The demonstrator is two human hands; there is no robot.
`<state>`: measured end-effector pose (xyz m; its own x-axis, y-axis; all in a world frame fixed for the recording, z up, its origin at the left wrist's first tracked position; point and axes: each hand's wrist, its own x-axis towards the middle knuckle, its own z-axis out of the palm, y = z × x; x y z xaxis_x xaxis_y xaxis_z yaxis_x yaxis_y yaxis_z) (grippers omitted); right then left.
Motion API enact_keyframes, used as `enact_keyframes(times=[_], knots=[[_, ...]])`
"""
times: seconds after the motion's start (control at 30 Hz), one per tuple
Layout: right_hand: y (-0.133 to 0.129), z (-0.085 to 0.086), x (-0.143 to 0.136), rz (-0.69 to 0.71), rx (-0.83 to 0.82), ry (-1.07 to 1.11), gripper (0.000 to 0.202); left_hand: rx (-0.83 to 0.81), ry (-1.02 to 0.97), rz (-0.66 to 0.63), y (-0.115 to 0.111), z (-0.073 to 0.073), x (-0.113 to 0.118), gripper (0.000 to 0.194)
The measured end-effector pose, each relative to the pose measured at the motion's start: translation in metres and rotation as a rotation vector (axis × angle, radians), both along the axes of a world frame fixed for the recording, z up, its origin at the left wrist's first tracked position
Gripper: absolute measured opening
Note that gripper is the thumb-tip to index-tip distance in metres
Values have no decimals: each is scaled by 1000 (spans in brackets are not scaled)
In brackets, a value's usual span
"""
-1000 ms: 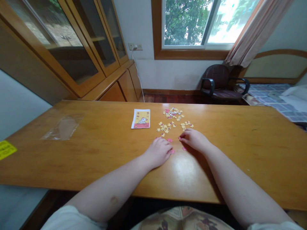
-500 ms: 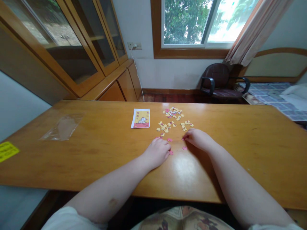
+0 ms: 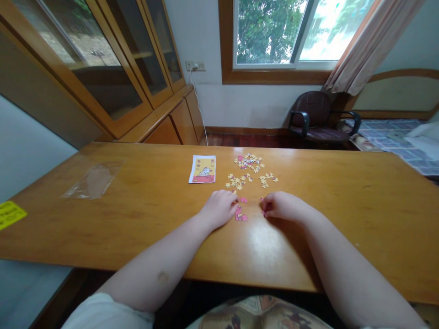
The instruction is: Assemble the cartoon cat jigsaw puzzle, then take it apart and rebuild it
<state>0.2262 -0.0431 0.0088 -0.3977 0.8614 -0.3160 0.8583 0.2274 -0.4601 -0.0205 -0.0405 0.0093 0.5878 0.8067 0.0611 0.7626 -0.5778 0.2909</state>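
Note:
Several pink puzzle pieces [image 3: 240, 217] lie together on the wooden table just right of my left hand [image 3: 221, 208], whose fingers are bent down at the table; what they hold, if anything, is hidden. A single pink piece [image 3: 243, 200] is beside its fingertips. My right hand [image 3: 273, 205] has its fingers pinched over a pink piece [image 3: 263, 213], partly hidden. Beyond my hands are yellow pieces [image 3: 236, 182], a small yellow group [image 3: 269, 178] and a mixed pile [image 3: 249, 161]. The picture card [image 3: 203, 170] with a white cat lies to their left.
A clear plastic bag [image 3: 94, 180] lies on the left of the wooden table [image 3: 154, 205]. A yellow label [image 3: 11, 214] is at the left edge. Past the table stand a glass-door cabinet [image 3: 161, 123] and a dark chair [image 3: 313, 112].
My left hand has moved up and slightly left, uncovering pink pieces. My right hand has come down toward the lower pink piece. The view has shifted slightly.

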Motion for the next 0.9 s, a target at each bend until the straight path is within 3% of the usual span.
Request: enact_keyframes(times=[0.17, 0.27, 0.4, 0.63, 0.77, 0.9], knots=[[0, -1, 1, -23, -10, -26, 7, -64, -115, 186, 20, -1, -15, 19], [0, 2, 3, -37, -41, -27, 8, -69, -135, 233, 30, -3, -23, 20], [3, 4, 4, -101, 33, 12, 15, -40, -116, 167, 36, -5, -29, 17], [14, -17, -1, -296, 530, 121, 26, 10, -46, 66, 33, -13, -27, 25], [21, -32, -3, -311, 583, 246, 27, 21, -4, 55, 30, -16, -23, 27], [23, -36, -2, -330, 602, 317, 27, 19, 6, 55, 29, -15, -21, 27]])
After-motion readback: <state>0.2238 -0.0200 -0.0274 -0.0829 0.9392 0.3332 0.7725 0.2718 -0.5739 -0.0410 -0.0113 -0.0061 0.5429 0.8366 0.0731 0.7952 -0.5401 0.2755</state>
